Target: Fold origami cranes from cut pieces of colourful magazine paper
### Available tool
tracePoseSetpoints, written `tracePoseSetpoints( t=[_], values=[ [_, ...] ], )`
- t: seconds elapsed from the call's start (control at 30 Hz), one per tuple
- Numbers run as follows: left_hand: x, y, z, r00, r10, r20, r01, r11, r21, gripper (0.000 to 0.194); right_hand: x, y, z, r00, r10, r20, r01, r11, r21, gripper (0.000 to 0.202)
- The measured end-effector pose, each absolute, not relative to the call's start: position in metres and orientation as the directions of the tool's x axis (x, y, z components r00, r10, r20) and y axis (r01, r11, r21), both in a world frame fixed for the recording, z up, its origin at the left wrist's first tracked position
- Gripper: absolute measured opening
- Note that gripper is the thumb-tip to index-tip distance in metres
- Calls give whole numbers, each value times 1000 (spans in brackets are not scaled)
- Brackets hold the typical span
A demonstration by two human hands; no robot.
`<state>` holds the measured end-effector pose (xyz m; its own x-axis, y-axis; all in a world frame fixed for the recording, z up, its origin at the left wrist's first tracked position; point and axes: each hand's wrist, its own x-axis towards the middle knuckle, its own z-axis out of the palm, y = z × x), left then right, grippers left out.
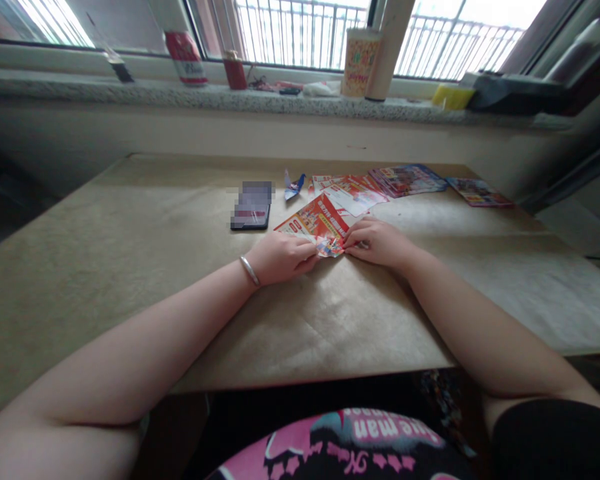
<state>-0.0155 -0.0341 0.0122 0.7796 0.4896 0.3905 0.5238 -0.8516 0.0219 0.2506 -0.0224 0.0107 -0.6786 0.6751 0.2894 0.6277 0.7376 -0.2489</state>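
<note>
A red and orange printed flyer (316,217) lies at an angle on the table, its near corner folded over. My left hand (286,259) is closed on the left end of that folded edge, a silver bracelet on the wrist. At the right end, my right hand (377,241) pinches the paper between thumb and fingers. Just beyond the flyer sits a small folded blue paper piece (294,187) with upright points. To its left a dark phone (253,207) lies flat, its screen blurred out.
More flyers (355,193) and a stack of leaflets (407,180) lie at the back right, another leaflet (480,192) beyond them. On the windowsill (280,100) stand a red can (186,59), a patterned cup (359,63) and a yellow item (453,97).
</note>
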Motion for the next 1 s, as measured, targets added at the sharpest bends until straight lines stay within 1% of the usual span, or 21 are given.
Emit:
tracePoseSetpoints(
  t=[0.1,0.2,0.27,0.33,0.4,0.47,0.53,0.6,0.73,0.87,0.93,1.0],
  values=[
    [-14,-31,11,752,524,400,567,-824,15,35,248,-22,9,-682,664,306,601,747,-283,12],
    [-13,-26,9,697,591,406,616,-783,83,31,246,-22,6,-683,649,336,570,761,-310,12],
    [-13,-23,8,654,651,385,662,-739,127,29,245,-21,3,-681,646,344,560,763,-323,11],
    [-13,-21,8,594,726,346,731,-667,146,29,244,-20,2,-682,647,340,561,762,-323,10],
    [-14,-21,9,542,786,298,792,-596,133,31,244,-20,1,-685,647,336,564,762,-319,9],
    [-14,-22,10,517,814,265,825,-556,100,32,245,-20,2,-685,647,335,568,762,-310,8],
    [-14,-22,10,521,815,253,831,-552,66,33,244,-21,3,-684,651,329,581,759,-294,9],
    [-14,-22,10,536,805,254,822,-566,58,32,243,-23,4,-681,659,319,603,752,-268,11],
    [-15,-19,7,539,791,290,802,-587,110,29,238,-27,5,-672,670,315,651,738,-179,18],
    [-16,-16,6,535,790,301,785,-596,170,28,233,-30,5,-687,654,317,654,747,-125,18],
    [-19,-15,8,585,758,290,737,-645,201,30,231,-31,4,-690,648,322,655,749,-103,19],
    [-22,-15,10,690,675,260,641,-737,212,29,231,-31,4,-695,643,321,654,751,-88,22]
  ],
)
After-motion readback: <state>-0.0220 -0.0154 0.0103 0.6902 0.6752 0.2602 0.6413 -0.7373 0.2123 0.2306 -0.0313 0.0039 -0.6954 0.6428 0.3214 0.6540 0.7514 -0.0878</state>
